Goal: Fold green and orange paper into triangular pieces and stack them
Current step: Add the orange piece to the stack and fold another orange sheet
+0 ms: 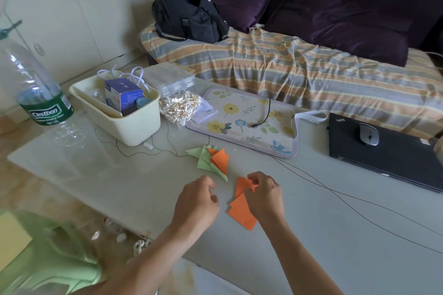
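a small stack of loose orange paper [239,213] lies on the pale worktop [311,235] at lower centre of the frame, with one orange sheet [243,185] lifted at its upper end. the right hand [262,195] sits over the stack, its fingers curled and pinching the upper edge of that sheet. the left hand [199,201], just to the left of the papers, has its fingers loosely curled inward; whether it holds anything cannot be told. just above the hands, at frame centre, rests a fanned pile of folded triangular pieces [212,161], light green ones spread underneath and orange ones on top. thin dark cables [335,193] trail across the worktop to the right. further up sit a cream plastic bin [134,127] holding a blue box [123,97], a bag of cotton swabs [178,106], and a floral mat [244,122]. a closed black laptop [388,163] with a grey mouse [368,137] on its lid fills the right edge. a clear water bottle [33,86] stands at the left, and a black bag [189,17] rests on a striped bed cover [311,74] at the top.
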`<state>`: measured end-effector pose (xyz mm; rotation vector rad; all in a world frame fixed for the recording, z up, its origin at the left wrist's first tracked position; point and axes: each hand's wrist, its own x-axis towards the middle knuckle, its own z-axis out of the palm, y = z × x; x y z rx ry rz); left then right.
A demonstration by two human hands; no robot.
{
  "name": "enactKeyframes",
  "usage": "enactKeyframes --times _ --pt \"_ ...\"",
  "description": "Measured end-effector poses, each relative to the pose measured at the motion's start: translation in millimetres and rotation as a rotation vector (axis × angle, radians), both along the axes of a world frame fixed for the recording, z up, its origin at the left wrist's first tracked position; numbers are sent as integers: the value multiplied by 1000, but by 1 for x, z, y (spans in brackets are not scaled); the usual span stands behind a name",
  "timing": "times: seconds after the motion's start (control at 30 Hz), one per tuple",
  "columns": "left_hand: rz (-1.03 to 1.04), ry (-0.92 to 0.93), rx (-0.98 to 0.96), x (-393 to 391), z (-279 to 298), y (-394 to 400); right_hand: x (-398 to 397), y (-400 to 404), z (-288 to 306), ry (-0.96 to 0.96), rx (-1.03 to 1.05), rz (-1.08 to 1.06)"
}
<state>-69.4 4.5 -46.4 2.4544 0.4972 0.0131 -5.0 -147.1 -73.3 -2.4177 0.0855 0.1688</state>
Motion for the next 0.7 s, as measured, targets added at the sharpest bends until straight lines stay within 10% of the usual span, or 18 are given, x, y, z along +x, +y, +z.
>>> enactKeyframes --times 0.17,0.7 --pt "-26 23 -18 -1 -4 -3 -13 -22 -5 78 -335 148" --pt "-74 47 -16 -1 -9 -19 -18 -24 -7 18 -478 148"
